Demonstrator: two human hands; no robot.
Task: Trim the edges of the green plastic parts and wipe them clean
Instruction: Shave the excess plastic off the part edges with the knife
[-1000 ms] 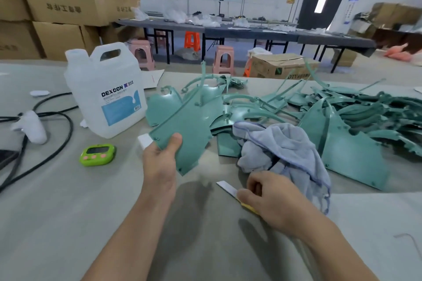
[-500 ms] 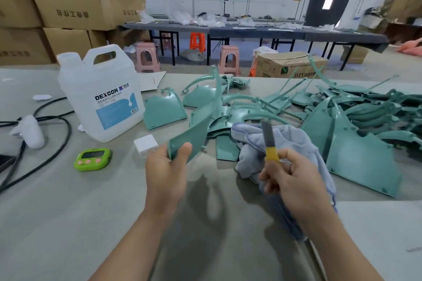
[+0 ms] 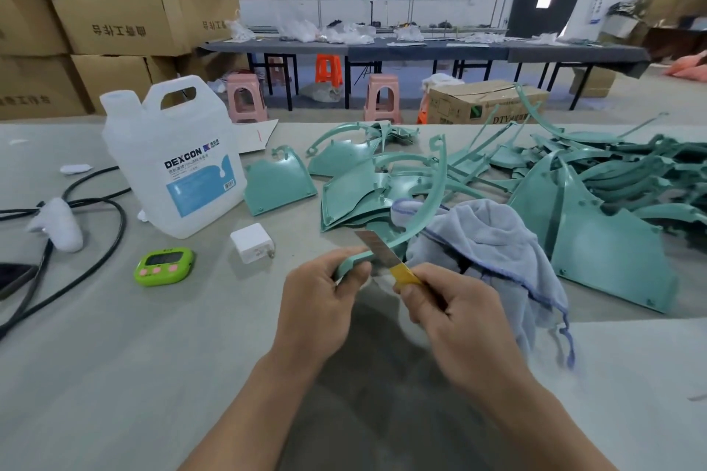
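Note:
My left hand point(image 3: 319, 302) grips the near end of a green plastic part point(image 3: 432, 203), turned edge-on so it shows as a long curved strip rising away from me. My right hand point(image 3: 455, 317) pinches a yellow-handled blade point(image 3: 384, 250), whose metal tip lies against the part's edge just beyond my left fingers. A grey-blue cloth point(image 3: 493, 249) lies bunched on the table right behind my right hand. A pile of green plastic parts point(image 3: 597, 241) spreads across the table's middle and right.
A white DEXCON jug point(image 3: 180, 164) stands at the left, with a white charger plug point(image 3: 252, 243) and a green timer point(image 3: 162, 266) in front of it. Black cables point(image 3: 95, 226) loop at the far left. Cardboard boxes point(image 3: 114, 11) are stacked behind.
My left hand turned the green part edge-on and brought it nearer. My right hand picked the blade up from the table and moved it left onto the part's edge.

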